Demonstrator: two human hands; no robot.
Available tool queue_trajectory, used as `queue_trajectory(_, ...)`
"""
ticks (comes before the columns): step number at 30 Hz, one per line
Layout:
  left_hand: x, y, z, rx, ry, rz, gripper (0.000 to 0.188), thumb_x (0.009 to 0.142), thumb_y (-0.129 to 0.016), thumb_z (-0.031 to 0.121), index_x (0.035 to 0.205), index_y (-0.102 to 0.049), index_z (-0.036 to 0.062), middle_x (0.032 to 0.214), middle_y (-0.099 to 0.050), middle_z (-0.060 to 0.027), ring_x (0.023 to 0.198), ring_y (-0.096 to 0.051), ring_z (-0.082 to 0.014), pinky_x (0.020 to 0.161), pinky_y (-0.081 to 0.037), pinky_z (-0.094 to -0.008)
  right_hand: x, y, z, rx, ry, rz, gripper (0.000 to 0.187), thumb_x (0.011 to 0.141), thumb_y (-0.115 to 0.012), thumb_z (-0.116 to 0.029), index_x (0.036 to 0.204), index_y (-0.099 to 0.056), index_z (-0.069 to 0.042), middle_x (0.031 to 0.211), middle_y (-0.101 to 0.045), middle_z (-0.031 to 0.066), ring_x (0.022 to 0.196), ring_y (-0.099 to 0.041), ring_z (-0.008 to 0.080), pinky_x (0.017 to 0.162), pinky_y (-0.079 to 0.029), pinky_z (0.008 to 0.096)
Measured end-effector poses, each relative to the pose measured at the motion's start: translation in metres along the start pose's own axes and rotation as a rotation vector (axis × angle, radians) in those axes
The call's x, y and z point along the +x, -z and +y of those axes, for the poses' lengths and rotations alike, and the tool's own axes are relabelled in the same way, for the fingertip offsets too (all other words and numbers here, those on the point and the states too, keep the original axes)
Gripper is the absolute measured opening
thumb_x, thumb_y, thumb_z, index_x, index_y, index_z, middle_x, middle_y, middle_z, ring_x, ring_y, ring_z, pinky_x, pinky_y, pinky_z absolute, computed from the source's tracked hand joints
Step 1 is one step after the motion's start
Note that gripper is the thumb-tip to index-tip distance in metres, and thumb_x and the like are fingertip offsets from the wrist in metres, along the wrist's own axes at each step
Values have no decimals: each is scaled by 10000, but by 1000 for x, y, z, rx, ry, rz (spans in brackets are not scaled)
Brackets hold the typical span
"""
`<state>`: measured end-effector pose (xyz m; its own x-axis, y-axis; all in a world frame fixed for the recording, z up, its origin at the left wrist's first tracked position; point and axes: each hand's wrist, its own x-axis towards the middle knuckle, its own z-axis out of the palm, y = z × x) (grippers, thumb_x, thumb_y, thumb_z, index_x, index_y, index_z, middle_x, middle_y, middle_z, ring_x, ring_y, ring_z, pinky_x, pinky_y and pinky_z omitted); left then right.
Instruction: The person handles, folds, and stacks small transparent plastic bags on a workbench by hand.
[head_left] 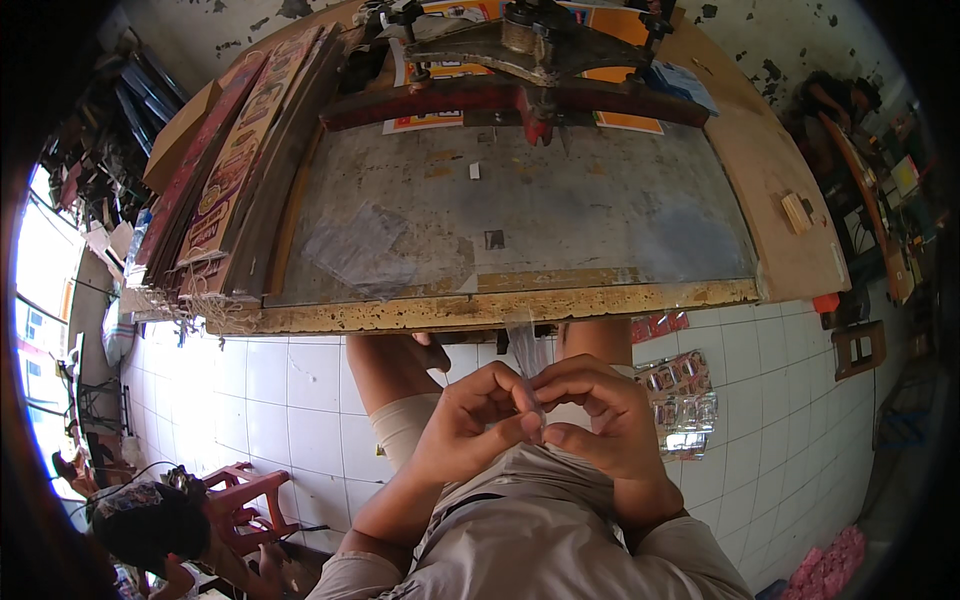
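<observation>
Above my lap, my left hand (478, 420) and my right hand (608, 415) come together, fingers bent. Between them they pinch a thin piece of clear plastic (525, 347), which looks like a narrow bag or folded film. Its upper part stretches toward the table's front edge; its lower end is hidden among my fingertips. Past the hands lies the worn grey tabletop (560, 220) with a yellowed wooden front edge (450, 312). A crumpled clear plastic sheet (362, 245) rests flat on the left of that top.
A heavy metal press frame (520, 95) spans the table's far side. Stacked flat cardboard (240, 160) lines the left, and a small wooden block (797, 213) sits at right. On the tiled floor are shiny packaged strips (685, 400) and a red stool (245, 500) near another person (150, 530).
</observation>
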<state>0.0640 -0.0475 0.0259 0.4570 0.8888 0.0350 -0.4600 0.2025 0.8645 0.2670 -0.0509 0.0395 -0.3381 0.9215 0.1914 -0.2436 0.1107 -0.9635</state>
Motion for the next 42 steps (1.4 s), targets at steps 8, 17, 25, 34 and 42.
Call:
queue_trajectory(8,-1,-1,2,-1,43,26,128,945,-681,6,999,-566,25,944,-647,-20,887,-638,-80,798,-524,-242,-1,2,1,-97,10,-7,340,847,-814,-28,1162,-699,29,1205,-646,126,1113,-662,194,938,-565,315)
queue_trajectory(17,1,-1,8,24,77,54,111,928,-675,-12,947,-570,20,904,-644,-21,845,-632,-85,763,-522,-250,0,1,1,-157,36,-16,340,830,-824,-24,1145,-707,21,1189,-662,128,1097,-675,195,930,-568,313)
queue_trajectory(25,-1,-5,8,75,73,92,108,935,-685,15,960,-581,2,899,-655,-31,810,-652,-91,728,-526,-239,1,0,-1,-128,29,-13,331,844,-816,-25,1147,-695,33,1189,-659,137,1100,-679,205,942,-573,321)
queue_trajectory(34,-2,-12,4,747,-205,198,174,857,-777,82,873,-621,8,767,-727,-66,719,-745,-127,669,-575,-259,0,0,0,-94,-24,14,238,908,-722,25,1143,-693,56,1179,-683,168,1050,-707,208,929,-582,302)
queue_trajectory(42,-3,-11,4,787,-227,197,169,850,-780,88,858,-626,18,763,-726,-72,693,-740,-144,652,-576,-272,-2,-4,-8,-308,58,45,201,928,-664,55,1124,-708,52,1096,-718,156,993,-721,186,861,-591,297)
